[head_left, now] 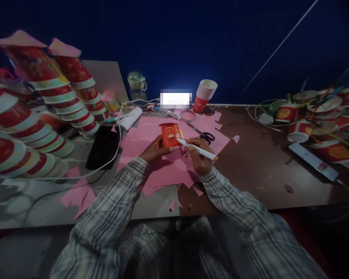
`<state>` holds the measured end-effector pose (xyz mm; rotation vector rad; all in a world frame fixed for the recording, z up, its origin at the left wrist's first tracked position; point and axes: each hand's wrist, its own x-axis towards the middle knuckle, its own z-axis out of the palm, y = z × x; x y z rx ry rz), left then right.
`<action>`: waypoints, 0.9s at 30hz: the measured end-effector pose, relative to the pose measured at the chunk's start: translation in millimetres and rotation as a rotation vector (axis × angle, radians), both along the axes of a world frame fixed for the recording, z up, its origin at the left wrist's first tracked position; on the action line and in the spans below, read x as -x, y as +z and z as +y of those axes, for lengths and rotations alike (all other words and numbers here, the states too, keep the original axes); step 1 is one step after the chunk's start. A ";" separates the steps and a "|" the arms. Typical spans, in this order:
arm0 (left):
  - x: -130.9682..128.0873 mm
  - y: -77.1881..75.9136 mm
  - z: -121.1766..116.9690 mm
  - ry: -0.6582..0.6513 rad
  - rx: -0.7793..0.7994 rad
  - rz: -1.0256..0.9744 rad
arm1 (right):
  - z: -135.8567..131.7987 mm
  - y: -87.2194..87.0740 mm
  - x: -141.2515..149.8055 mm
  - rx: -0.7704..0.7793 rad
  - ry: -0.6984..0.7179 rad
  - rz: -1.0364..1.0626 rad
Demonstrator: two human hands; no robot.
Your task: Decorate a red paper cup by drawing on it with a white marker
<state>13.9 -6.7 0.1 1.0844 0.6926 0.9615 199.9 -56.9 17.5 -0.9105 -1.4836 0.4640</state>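
Left hand point(154, 151) and right hand point(201, 161) met above the pink paper point(159, 172): the left clasped the red cup point(168, 136), probably to steady it, while the right pinched the white marker point(200, 150) like a pen, its tip at the cup's side. Small pale marks and a yellow patch showed on the cup's red wall.

Marker point(202, 150) against red cup point(170, 135)
The left hand point(157, 150) holds the cup over pink paper point(159, 168); the right hand point(200, 157) grips the marker. Scissors point(206, 136) lie just beside, stacked cups point(205, 95) stand behind on the counter point(244, 162).
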 end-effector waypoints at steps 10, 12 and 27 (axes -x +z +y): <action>-1.4 -0.7 5.7 0.077 -0.026 0.061 | -2.5 -1.2 -0.4 0.020 0.048 -0.024; -2.5 -0.4 5.7 0.086 -0.042 0.075 | -1.9 -1.5 -0.1 0.025 0.056 -0.012; -4.5 -0.5 6.7 0.112 -0.054 0.147 | 1.0 -6.9 -0.9 0.074 0.072 0.020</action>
